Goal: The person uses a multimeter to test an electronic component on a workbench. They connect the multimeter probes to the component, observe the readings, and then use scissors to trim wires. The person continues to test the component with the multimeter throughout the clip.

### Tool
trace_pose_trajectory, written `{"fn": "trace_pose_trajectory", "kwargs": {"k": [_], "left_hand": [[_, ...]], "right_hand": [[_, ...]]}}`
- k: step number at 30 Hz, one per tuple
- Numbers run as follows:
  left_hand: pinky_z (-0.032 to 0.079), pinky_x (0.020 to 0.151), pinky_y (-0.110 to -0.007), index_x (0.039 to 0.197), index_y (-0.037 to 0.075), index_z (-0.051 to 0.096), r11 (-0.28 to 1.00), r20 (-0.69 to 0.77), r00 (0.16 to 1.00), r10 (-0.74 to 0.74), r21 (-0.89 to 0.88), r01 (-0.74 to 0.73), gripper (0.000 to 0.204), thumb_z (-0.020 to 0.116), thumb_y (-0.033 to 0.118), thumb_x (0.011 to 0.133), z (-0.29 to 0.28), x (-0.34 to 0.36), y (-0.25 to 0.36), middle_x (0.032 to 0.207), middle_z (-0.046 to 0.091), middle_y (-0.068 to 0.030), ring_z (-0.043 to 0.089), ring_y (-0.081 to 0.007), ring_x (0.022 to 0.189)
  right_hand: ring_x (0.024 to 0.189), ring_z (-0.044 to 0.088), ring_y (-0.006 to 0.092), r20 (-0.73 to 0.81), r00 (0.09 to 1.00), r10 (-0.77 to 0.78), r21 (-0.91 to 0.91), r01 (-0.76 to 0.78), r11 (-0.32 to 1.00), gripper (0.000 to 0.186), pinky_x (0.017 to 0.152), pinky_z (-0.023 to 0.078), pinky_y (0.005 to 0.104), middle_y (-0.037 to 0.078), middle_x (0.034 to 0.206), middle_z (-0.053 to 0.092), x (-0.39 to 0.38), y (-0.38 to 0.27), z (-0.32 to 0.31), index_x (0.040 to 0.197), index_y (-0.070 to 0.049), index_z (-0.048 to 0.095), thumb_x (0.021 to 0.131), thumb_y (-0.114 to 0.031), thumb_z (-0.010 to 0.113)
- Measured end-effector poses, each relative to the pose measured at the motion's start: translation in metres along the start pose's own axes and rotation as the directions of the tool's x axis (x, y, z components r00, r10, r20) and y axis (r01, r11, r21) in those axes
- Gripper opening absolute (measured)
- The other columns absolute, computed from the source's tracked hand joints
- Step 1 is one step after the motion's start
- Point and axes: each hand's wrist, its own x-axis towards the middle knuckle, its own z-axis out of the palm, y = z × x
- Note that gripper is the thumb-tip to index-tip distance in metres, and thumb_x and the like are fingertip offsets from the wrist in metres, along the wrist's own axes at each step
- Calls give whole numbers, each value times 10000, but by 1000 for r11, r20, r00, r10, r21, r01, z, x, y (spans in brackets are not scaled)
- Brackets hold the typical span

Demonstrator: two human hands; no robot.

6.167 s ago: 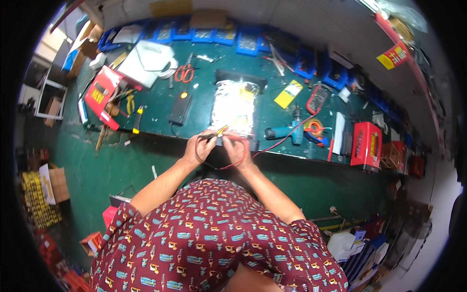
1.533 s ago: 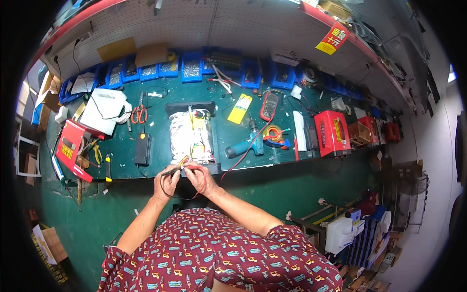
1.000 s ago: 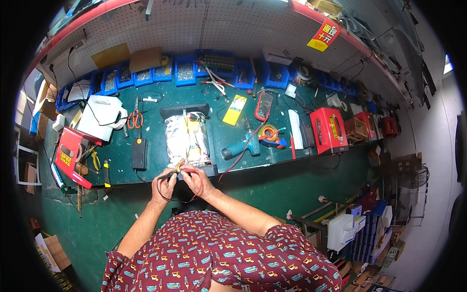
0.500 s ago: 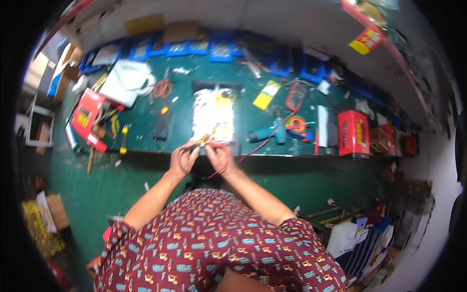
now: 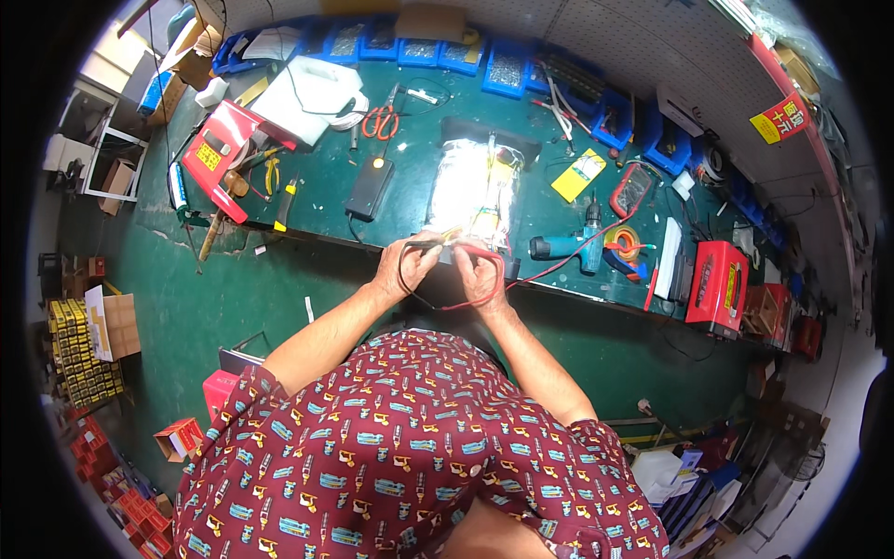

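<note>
Both my hands are at the table's front edge, close together over the near end of a shiny silver-wrapped pack (image 5: 458, 186). My left hand (image 5: 406, 268) is closed on a black test probe (image 5: 424, 244), its lead looping below. In my right hand (image 5: 482, 279) is a red test probe (image 5: 480, 252), with a red lead curving under the wrist. The probe tips meet near thin, light-coloured wires (image 5: 451, 235) between my fingers; exact contact is too small to tell. A red lead runs right to the multimeter (image 5: 633, 190), which has a red surround.
Right of the pack lie a yellow box (image 5: 578, 175), a teal cordless drill (image 5: 570, 245) and rolls of tape (image 5: 622, 243). On the left are a black power adapter (image 5: 371, 188), orange-handled scissors (image 5: 380, 122) and a white jug (image 5: 305, 96). Blue parts bins (image 5: 504, 71) line the back.
My view has swung, so the bench appears shifted right and sharper. Both hands stay at the pack's near end, still holding the probes; the lead loops now show more clearly.
</note>
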Motion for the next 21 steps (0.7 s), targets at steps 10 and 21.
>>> {"fn": "trace_pose_trajectory", "kwargs": {"k": [10, 21], "left_hand": [[569, 789, -374, 1185, 63, 697, 998, -21, 998, 59, -4, -59, 239, 644, 153, 970, -6, 0, 13, 1022, 738, -155, 731, -311, 896], [568, 834, -340, 1180, 35, 688, 999, 5, 1000, 31, 23, -31, 219, 642, 104, 978, 0, 0, -6, 1044, 741, -150, 734, -256, 929]], "right_hand": [[1019, 728, 317, -5, 1000, -9, 6, 9, 1000, 210, 908, 556, 384, 207, 1090, 736, -1, -7, -3, 1142, 44, 687, 986, -94, 665], [1013, 726, 350, 16, 999, -40, -82, 41, 996, 199, 889, 562, 396, 212, 1077, 729, 4, -17, -4, 1141, 24, 684, 984, -91, 643]]}}
